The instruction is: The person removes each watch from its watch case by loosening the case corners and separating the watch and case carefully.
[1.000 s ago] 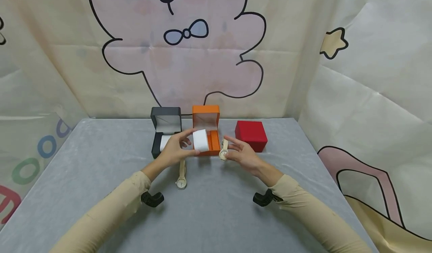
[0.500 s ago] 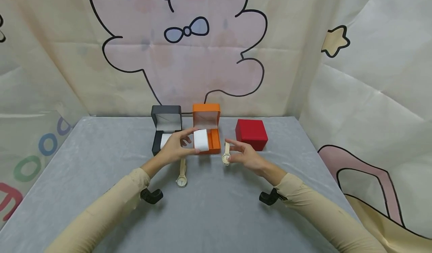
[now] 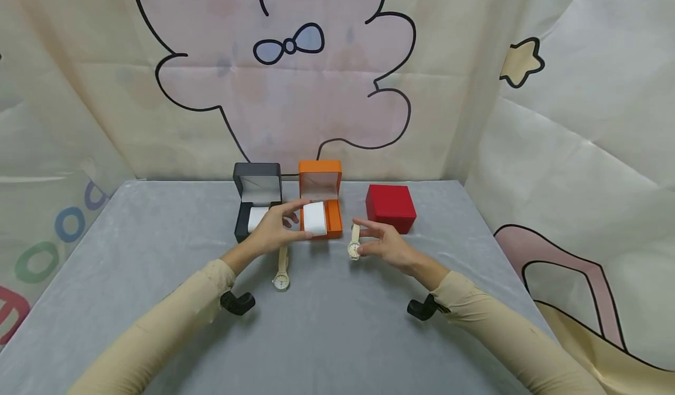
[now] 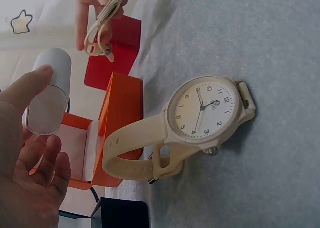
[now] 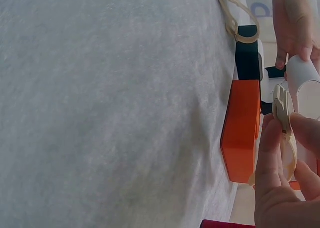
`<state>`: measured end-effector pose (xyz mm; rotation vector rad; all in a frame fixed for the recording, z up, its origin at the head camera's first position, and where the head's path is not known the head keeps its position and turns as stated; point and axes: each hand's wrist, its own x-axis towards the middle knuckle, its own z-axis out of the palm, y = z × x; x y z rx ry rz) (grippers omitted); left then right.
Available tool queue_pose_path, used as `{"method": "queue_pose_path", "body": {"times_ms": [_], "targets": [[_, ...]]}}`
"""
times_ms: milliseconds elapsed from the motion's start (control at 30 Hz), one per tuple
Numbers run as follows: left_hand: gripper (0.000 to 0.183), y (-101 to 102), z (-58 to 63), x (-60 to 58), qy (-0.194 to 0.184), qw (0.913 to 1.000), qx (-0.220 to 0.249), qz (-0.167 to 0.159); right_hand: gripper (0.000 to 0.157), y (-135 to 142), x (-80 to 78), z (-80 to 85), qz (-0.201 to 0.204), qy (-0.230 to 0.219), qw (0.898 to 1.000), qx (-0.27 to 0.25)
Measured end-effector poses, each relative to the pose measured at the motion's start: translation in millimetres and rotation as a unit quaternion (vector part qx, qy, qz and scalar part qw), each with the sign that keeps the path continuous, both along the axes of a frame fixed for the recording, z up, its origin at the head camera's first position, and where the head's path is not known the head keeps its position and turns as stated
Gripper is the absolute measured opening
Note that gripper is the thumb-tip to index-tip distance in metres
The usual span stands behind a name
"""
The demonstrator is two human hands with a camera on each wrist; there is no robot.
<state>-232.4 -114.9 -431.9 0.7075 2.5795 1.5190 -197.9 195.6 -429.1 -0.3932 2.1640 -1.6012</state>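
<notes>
Between thumb and fingers, my left hand [image 3: 270, 232] holds a white watch pillow [image 3: 315, 219], raised above the open orange watch box [image 3: 333, 222]. In the left wrist view the thumb lies on the side of this pillow [image 4: 56, 70]. To its right, my right hand [image 3: 391, 247] pinches a beige wristwatch [image 3: 354, 249] by its edges, clear of the table. The right wrist view shows this wristwatch [image 5: 281, 108] edge-on, its strap looped below the case. A second beige wristwatch [image 3: 282, 281] lies dial up near my left wrist.
A dark grey watch box [image 3: 257, 177] stands open at left, with a white pillow [image 3: 256, 218] in it, partly hidden by my left hand. At right sits a closed red box [image 3: 391, 207]. A grey cloth [image 3: 337, 324] covers the table; a printed curtain [image 3: 295, 102] hangs behind.
My right hand has drawn a little to the right and nearer to me with its wristwatch, away from the pillow. My left hand holds the pillow in nearly the same place.
</notes>
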Motion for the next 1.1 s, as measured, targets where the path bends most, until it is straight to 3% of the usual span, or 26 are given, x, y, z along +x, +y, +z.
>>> {"method": "queue_pose_path", "body": {"times_ms": [533,1100], "targets": [[0.080,-1.1,2.8,-9.4,-0.018,0.9988,-0.043,0.012,0.071,3.1,-1.0,-7.5,0.017,0.002,1.000,-0.006],[0.077,2.8,2.2,-17.1,-0.015,0.9990,-0.043,0.003,0.068,0.1,-0.9,-13.1,0.044,0.027,0.998,0.022]]}}
